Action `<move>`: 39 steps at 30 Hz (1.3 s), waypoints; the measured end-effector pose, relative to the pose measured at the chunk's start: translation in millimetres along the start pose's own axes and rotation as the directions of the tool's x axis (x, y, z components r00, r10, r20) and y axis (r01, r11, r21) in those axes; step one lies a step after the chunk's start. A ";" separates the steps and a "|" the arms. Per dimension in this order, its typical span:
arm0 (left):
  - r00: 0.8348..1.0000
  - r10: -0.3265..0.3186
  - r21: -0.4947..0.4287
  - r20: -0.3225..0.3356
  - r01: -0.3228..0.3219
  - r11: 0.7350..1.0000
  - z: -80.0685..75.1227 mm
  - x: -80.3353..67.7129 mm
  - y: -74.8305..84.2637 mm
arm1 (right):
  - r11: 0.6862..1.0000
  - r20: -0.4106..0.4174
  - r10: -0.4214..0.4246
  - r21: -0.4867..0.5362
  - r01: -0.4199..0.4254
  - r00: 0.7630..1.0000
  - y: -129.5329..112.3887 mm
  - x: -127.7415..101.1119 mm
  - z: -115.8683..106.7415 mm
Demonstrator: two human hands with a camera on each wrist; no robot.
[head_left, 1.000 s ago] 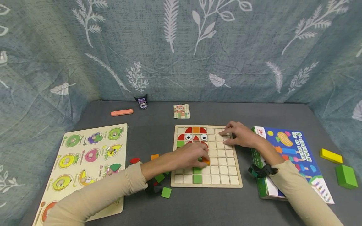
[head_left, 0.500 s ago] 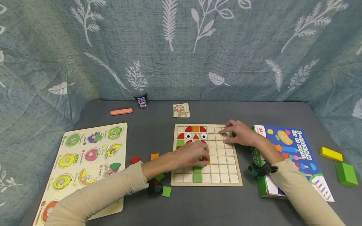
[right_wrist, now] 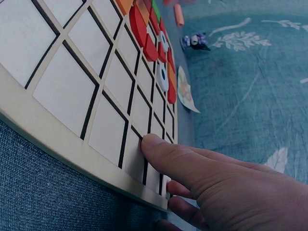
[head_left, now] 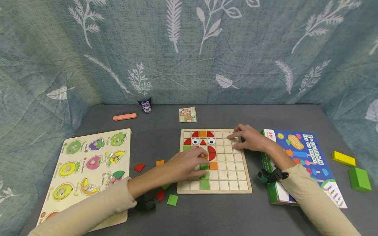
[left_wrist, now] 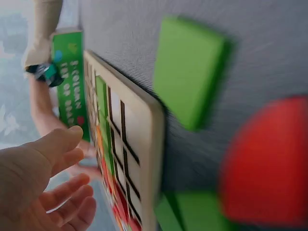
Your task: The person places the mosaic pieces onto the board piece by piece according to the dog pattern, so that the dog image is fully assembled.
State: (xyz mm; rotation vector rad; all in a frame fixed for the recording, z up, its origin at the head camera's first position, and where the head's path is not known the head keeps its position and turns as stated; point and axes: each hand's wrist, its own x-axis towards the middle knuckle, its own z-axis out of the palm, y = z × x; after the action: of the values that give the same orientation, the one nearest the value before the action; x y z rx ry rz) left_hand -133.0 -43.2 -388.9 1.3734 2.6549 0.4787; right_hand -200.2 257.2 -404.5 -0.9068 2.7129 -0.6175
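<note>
A wooden grid board (head_left: pixel 215 192) lies mid-table, with red, orange and green tiles and two eye tiles in its left part. My left hand (head_left: pixel 189 162) is over the board's lower left, covering several cells. In the left wrist view its fingers are spread loosely with nothing between them. Right of it an orange square tile (head_left: pixel 213 166) sits in a cell, beside a green tile (head_left: pixel 204 167). At the board's far right corner, my right hand (head_left: pixel 249 137) rests with fingertips on the cells; its thumb (right_wrist: pixel 156 144) touches the surface near the rim.
Loose tiles lie left of the board, including a red quarter-round (head_left: pixel 139 167) and a green square (head_left: pixel 172 200). A fruit puzzle board (head_left: pixel 60 152) is further left. A small picture card (head_left: pixel 187 115) lies behind. A blue box (head_left: pixel 304 154) and a yellow block (head_left: pixel 344 158) stand right.
My left hand has let go of the orange tile and drawn back leftward, uncovering it and the red tiles above. My right hand has stayed at the board's corner.
</note>
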 end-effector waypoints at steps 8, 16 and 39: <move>0.973 -0.224 -0.115 -0.063 0.216 0.970 -17.6 -75.4 -29.8 | 1.000 0.008 0.018 0.004 -0.018 1.000 -1.5 -1.3 -0.2; 0.930 -0.354 -0.128 -0.100 0.341 0.931 -22.3 -123.5 -40.1 | 1.000 0.005 0.000 0.009 0.000 1.000 -2.1 -0.1 0.7; 0.925 -0.368 -0.203 -0.094 0.344 0.917 -11.0 -163.3 -35.3 | 1.000 0.007 -0.005 0.001 0.005 1.000 -0.3 1.3 -0.1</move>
State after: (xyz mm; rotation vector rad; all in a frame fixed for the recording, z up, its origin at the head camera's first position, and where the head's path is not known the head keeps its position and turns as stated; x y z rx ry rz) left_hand -67.9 -197.3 -397.2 0.8052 2.7909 0.7638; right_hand -201.1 256.2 -404.4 -0.9147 2.7048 -0.6153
